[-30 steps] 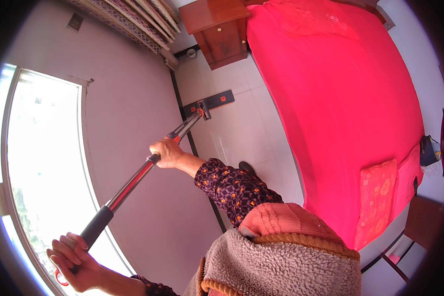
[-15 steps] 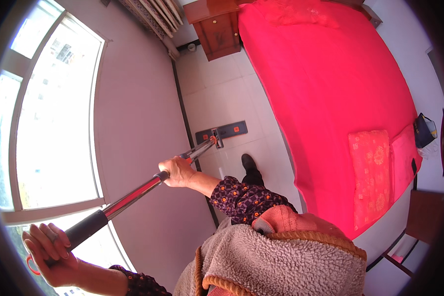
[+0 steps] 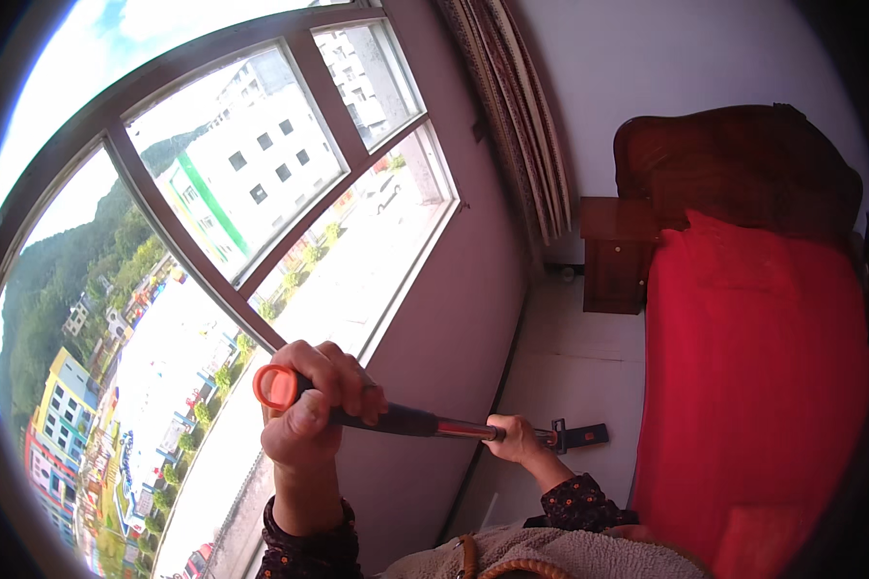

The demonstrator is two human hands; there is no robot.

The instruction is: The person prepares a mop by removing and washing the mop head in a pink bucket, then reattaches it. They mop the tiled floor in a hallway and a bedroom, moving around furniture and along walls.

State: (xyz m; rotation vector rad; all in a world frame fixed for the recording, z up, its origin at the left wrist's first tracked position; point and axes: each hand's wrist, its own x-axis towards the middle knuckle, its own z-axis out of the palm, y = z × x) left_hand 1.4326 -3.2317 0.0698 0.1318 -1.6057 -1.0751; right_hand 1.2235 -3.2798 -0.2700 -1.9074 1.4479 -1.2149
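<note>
A flat mop has a black grip (image 3: 406,421), a metallic red pole (image 3: 465,430) and an orange hanging loop (image 3: 278,386) at its top end. My left hand (image 3: 319,396) is closed round the grip just below the loop, raised in front of the window. Farther down, my right hand (image 3: 518,440) is wrapped round the pole. The dark rectangular mop head (image 3: 586,436) lies on the pale tiled floor (image 3: 574,365), between the wall and the bed. Part of the lower pole is hidden behind my right hand.
To the right stands a bed with a red cover (image 3: 753,386) and a dark wooden headboard (image 3: 734,169). A wooden nightstand (image 3: 612,253) is beside it. A gathered curtain (image 3: 517,116) hangs in the far corner. A large framed window (image 3: 232,280) fills the left wall.
The view has swung up and left, showing more window and the headboard. My left hand now appears higher and nearer the middle. Both hands still hold the mop.
</note>
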